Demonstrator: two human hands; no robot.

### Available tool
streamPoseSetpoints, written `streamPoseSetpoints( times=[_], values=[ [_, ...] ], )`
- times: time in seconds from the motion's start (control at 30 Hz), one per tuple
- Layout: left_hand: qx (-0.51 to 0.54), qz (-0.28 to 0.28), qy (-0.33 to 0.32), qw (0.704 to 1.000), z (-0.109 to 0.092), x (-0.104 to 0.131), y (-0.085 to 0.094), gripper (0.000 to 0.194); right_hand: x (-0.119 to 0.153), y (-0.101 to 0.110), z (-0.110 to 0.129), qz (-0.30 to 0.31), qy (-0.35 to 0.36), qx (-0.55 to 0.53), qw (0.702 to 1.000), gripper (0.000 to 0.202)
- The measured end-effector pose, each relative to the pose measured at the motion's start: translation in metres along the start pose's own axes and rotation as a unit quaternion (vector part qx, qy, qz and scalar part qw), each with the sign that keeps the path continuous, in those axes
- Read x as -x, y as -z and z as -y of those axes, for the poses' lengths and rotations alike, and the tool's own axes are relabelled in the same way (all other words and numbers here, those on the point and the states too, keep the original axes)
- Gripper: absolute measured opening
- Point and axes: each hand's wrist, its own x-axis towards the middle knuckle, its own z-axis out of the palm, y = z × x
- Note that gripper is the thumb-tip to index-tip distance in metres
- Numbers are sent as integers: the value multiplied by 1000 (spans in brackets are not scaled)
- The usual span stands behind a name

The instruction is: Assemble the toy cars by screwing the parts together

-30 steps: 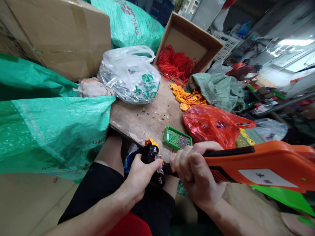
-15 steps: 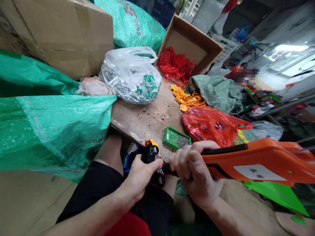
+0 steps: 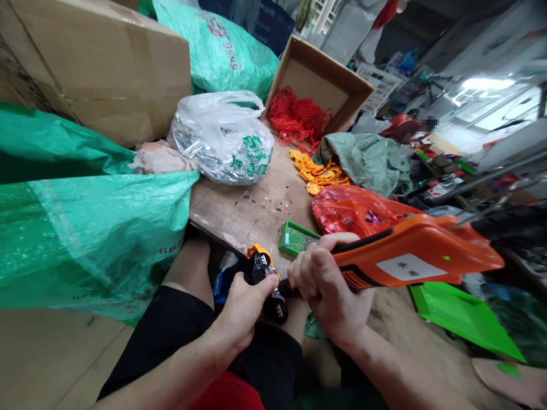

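Observation:
My left hand (image 3: 245,304) grips a small toy vehicle (image 3: 259,263) with an orange body part and black wheels, holding it over my lap with the thumb on top. My right hand (image 3: 331,287) is wrapped round the grip of an orange electric screwdriver (image 3: 410,253) with a white label. Its black nose (image 3: 288,288) points left against the toy's near side; the tip itself is hidden. Just beyond my right hand sits a green tray (image 3: 285,250), partly covered by the hand, with small metal screws in it.
On the wooden table (image 3: 226,213) lie a white plastic bag (image 3: 224,139), orange parts (image 3: 318,173) and a red bag (image 3: 359,208). Behind are red parts (image 3: 297,117) in a cardboard box (image 3: 329,74). Green sacks (image 3: 98,239) stand left, a bright green tray (image 3: 465,319) right. Someone (image 3: 405,130) is far back.
The screwdriver's rear end has swung inward and up, and my right hand has shifted slightly left with it. My left hand and the toy have hardly moved; the view has turned a little.

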Motion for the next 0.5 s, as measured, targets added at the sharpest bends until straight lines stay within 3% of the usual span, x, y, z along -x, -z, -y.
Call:
streamPoseSetpoints(
  times=[0.17,0.3,0.4,0.5],
  values=[
    [-30,8,13,999,-5,2,2,52,-8,-9,-1,-18,-23,-29,999,25],
    [-31,28,10,999,-14,7,6,60,-23,-11,18,-23,-38,-71,996,31],
    [-4,48,-1,999,-19,9,11,60,-35,-3,30,-34,-11,-68,997,33],
    [22,63,-6,998,-17,8,18,53,-48,11,27,-49,41,-14,998,28]
  ],
)
